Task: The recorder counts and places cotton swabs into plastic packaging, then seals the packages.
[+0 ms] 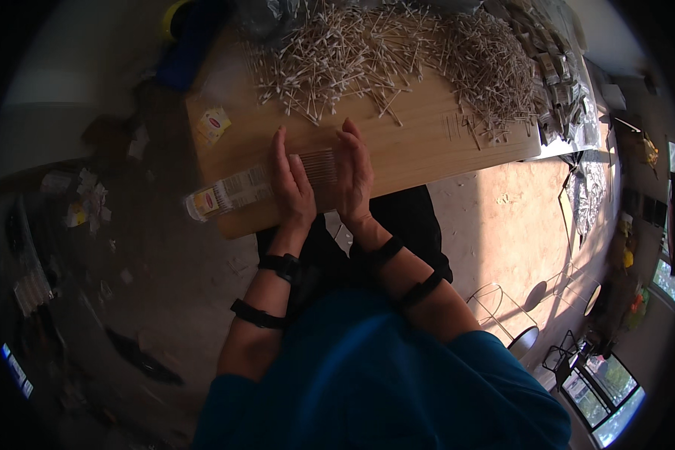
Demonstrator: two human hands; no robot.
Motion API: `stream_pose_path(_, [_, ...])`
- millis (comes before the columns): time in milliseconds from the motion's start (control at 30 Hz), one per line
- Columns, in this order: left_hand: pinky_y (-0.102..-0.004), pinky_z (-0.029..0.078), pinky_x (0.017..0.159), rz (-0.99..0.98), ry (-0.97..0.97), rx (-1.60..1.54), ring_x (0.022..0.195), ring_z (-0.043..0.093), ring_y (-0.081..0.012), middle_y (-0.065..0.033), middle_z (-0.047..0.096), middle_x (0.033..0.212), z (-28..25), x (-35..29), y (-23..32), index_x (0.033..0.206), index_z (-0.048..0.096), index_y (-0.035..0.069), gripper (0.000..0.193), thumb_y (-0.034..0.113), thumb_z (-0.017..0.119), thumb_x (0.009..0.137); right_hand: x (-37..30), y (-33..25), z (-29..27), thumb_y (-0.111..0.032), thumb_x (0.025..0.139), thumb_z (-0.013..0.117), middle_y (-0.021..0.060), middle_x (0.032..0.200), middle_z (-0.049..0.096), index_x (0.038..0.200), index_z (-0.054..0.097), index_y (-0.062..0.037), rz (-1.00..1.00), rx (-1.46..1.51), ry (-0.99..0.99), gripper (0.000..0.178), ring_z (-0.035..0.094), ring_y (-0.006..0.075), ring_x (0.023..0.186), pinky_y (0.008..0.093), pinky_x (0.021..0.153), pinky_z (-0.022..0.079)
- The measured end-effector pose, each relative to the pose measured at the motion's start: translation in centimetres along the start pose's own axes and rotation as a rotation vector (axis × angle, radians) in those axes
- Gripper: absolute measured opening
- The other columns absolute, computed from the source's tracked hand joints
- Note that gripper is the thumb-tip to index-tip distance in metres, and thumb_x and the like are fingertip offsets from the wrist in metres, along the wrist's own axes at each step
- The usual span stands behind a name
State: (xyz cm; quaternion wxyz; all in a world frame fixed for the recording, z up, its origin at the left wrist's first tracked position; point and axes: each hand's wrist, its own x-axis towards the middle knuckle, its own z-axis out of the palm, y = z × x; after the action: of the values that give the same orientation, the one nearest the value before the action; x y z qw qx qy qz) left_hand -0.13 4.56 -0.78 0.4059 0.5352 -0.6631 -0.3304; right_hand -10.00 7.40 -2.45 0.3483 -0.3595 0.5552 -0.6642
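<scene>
A short row of cotton swabs (320,166) lies side by side on the wooden table between my two hands. My left hand (294,184) stands on edge at the row's left side, fingers stretched out. At the opposite side, my right hand (355,174) has its fingers extended and its palm turned toward the row. Both hands appear to border the swabs; whether they press on them I cannot tell. Left of my left hand is a clear plastic pack (236,189) with a yellow and red label, its right end close to that hand.
A big loose heap of cotton swabs (337,56) covers the table's far side, with a second dense pile (491,71) at the right. Filled packs (559,82) are stacked beyond it. A small yellow card (213,125) lies near the left edge of the table (420,161).
</scene>
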Motion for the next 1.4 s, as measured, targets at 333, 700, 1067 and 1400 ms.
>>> stream_pose_path(333, [-0.0421,0.035,0.112,-0.052,0.021,0.016,0.136,0.044,-0.0328,-0.0182,0.047,0.146,-2.3,-0.2,-0.9,0.147,0.037,0.001,0.046,0.025,0.031,0.108,-0.8,-0.6,4.2,0.004,0.096,0.044,0.0206,0.144,0.048,0.125,0.053,0.002,-0.056,-0.273,-0.161,0.03,0.047,0.0353,0.134,0.0396,0.11,0.039])
stream_pose_path(700, [-0.0429,0.035,0.112,-0.154,0.086,0.219,0.139,0.04,-0.0326,-0.0186,0.04,0.15,-9.5,0.3,-2.1,0.15,0.031,0.001,0.046,0.017,0.031,0.107,-0.9,-2.1,7.1,0.007,0.089,0.048,0.0208,0.152,0.036,0.132,0.049,-0.0003,-0.099,-0.269,-0.392,0.044,0.031,0.0399,0.144,0.0456,0.116,0.031])
stream_pose_path(1067, [-0.0521,0.022,0.119,0.001,-0.097,0.381,0.147,0.023,-0.037,-0.0187,0.024,0.158,-14.9,-6.8,-1.7,0.153,0.019,0.0,0.064,0.011,0.05,0.098,-2.5,-0.9,6.8,-0.023,0.095,0.049,0.0191,0.162,0.018,0.148,0.03,0.0042,-0.429,-1.06,-0.761,0.062,0.012,0.0328,0.151,0.049,0.123,0.006])
stream_pose_path(1400, [-0.0542,0.002,0.122,0.101,-0.512,0.779,0.153,0.004,-0.029,-0.0167,0.011,0.163,-14.3,-3.1,-1.9,0.154,0.016,-0.002,0.107,0.05,0.073,0.08,-3.1,-0.4,6.6,-0.025,0.096,0.049,0.0214,0.159,0.025,0.143,0.037,0.0042,-0.486,-1.084,-0.766,0.057,0.018,0.0336,0.15,0.0493,0.122,0.012])
